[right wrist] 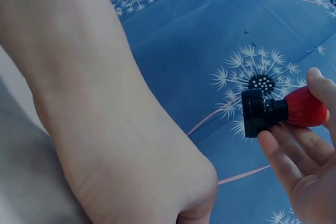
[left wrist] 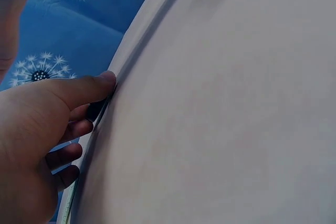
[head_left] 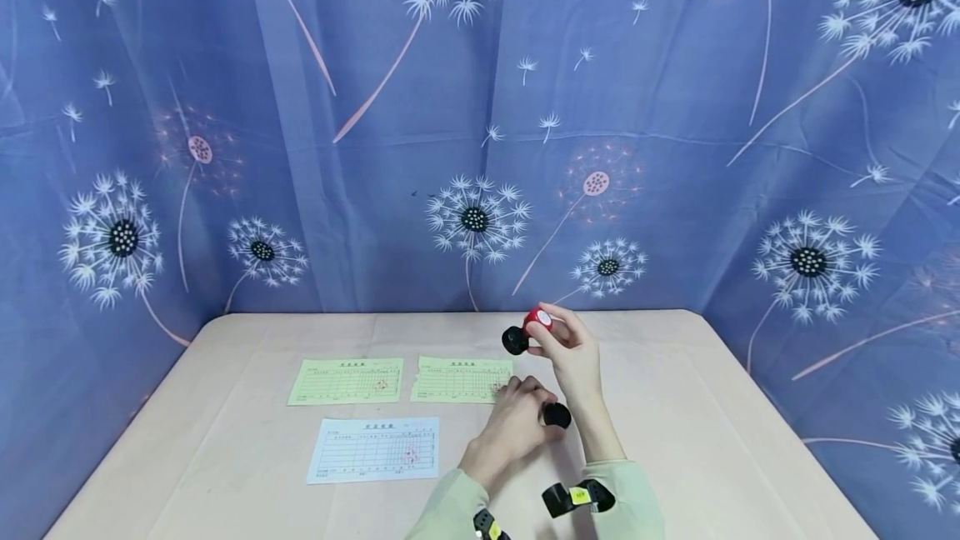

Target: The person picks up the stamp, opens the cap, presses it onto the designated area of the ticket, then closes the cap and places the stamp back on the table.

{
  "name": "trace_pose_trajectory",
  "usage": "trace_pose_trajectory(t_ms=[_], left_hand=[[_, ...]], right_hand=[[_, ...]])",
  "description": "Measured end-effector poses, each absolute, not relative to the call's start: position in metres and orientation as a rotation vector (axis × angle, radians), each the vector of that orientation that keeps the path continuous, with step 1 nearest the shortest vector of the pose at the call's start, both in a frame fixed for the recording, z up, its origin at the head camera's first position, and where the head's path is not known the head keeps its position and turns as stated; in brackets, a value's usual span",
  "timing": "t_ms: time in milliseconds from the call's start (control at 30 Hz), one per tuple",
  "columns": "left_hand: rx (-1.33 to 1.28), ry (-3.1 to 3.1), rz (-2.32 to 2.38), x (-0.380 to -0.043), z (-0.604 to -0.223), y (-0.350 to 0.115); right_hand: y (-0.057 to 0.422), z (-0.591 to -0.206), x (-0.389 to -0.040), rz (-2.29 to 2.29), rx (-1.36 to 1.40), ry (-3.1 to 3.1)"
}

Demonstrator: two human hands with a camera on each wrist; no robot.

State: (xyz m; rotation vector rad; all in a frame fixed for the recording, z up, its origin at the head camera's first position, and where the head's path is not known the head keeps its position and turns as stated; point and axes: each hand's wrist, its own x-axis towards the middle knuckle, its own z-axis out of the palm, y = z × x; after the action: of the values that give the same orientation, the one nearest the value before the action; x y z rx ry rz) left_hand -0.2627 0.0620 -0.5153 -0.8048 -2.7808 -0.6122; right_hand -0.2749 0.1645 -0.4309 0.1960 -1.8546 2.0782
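Observation:
My right hand holds a stamp by its red handle above the table, tilted so that its round black base points left. In the right wrist view the stamp's red handle lies between thumb and fingers, its black base sideways. Low at the table, beside the right-hand green slip, my left hand grips a small round black cap between thumb and fingers. In the left wrist view the left hand hides most of that cap.
Another green slip lies at the left, with a white slip in front of it. All three printed slips bear red marks on their right sides. A pale cloth covers the table; a blue dandelion curtain hangs behind.

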Motion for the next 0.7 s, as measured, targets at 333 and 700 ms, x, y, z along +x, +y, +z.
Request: trace_pose_trajectory(t_ms=[333, 700], left_hand=[[-0.837, -2.689, -0.725, -0.261, -0.509, 0.052], [-0.811, -2.643, -0.942, -0.255, -0.499, 0.028]], right_hand=[[0.164, -0.43, -0.275, 2.056, 0.219, -1.863], [0.165, -0.43, -0.275, 2.063, 0.219, -1.867]])
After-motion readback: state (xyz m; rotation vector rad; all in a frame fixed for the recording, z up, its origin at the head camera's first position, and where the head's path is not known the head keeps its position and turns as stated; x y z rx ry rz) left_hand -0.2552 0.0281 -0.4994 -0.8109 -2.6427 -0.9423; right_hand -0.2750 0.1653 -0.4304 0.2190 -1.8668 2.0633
